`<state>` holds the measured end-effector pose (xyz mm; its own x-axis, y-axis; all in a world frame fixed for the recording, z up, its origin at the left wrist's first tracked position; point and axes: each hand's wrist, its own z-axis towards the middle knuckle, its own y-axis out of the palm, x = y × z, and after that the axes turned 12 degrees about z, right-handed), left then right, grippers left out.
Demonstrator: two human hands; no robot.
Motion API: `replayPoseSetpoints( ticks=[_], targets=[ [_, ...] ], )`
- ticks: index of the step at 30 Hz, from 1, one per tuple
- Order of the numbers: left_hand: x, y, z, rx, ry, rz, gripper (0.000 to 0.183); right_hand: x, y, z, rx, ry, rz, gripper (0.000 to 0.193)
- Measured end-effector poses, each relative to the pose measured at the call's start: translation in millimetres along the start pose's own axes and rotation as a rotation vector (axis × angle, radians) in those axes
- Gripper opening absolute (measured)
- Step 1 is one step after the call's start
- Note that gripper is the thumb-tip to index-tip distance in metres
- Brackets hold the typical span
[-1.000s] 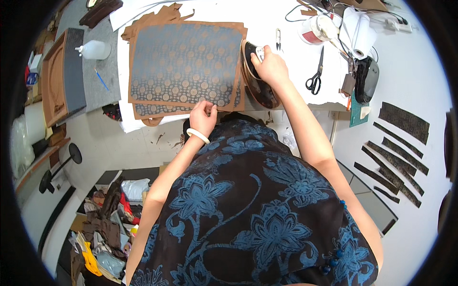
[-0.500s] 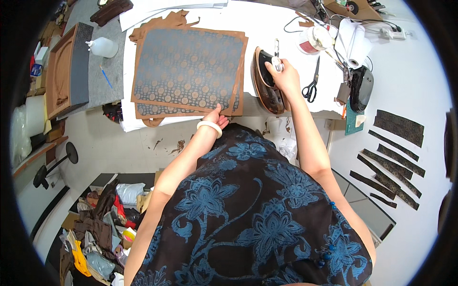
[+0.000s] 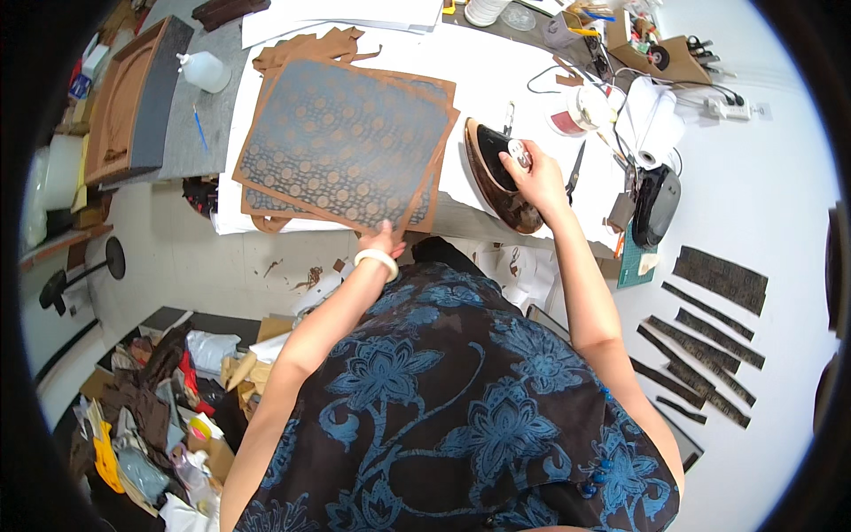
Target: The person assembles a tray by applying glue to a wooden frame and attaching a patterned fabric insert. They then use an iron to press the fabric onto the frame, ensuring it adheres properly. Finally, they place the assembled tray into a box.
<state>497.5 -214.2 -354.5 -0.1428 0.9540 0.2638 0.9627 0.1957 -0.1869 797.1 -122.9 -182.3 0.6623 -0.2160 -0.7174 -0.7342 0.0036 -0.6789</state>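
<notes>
My left hand, with a white bangle at its wrist, pinches the near right corner of the top patterned sheet. That sheet is grey-blue with brown round motifs and a brown border; it lies turned at an angle over a similar sheet. My right hand is closed round the handle of a dark iron, which stands on the white table surface just right of the sheets. Black scissors lie partly hidden beside my right wrist.
A white bottle and a blue pen lie left of the sheets, near a brown-lined tray. Brown scrap sits behind them. At the right are a white tub, a paper roll and cables. Dark patterned strips hang on the wall.
My left hand has turned the top sheet clockwise, so it lies askew on the one below. The iron stays in my right hand, off the sheets. The whole view has shifted slightly.
</notes>
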Motion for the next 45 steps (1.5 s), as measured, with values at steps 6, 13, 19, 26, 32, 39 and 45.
replayPoseSetpoints(
  ticks=[6, 13, 19, 26, 32, 39, 45],
  targets=[
    [-47, -94, 10, 0.129, 0.068, 0.084, 0.046, 0, 15, 11, -0.200, -0.147, -0.140, 0.048],
    [-40, -80, -11, 0.216, 0.157, 0.019, 0.048, 3, 30, -6, -0.279, -0.221, -0.180, 0.041],
    [-39, -69, -11, 0.278, 0.234, -0.075, 0.051, 2, 22, 8, -0.379, -0.324, -0.251, 0.040],
    [-41, -69, -2, 0.236, 0.254, -0.110, 0.042, 1, 23, 17, -0.412, -0.361, -0.360, 0.040],
    [-50, -72, 12, 0.243, 0.260, -0.095, 0.043, 0, 27, 15, -0.401, -0.360, -0.361, 0.041],
    [-38, -71, -5, 0.265, 0.219, -0.040, 0.045, 0, 29, 12, -0.375, -0.345, -0.369, 0.040],
    [-37, -74, -8, 0.270, 0.204, -0.012, 0.051, -4, 38, 2, -0.303, -0.283, -0.331, 0.042]
  ],
)
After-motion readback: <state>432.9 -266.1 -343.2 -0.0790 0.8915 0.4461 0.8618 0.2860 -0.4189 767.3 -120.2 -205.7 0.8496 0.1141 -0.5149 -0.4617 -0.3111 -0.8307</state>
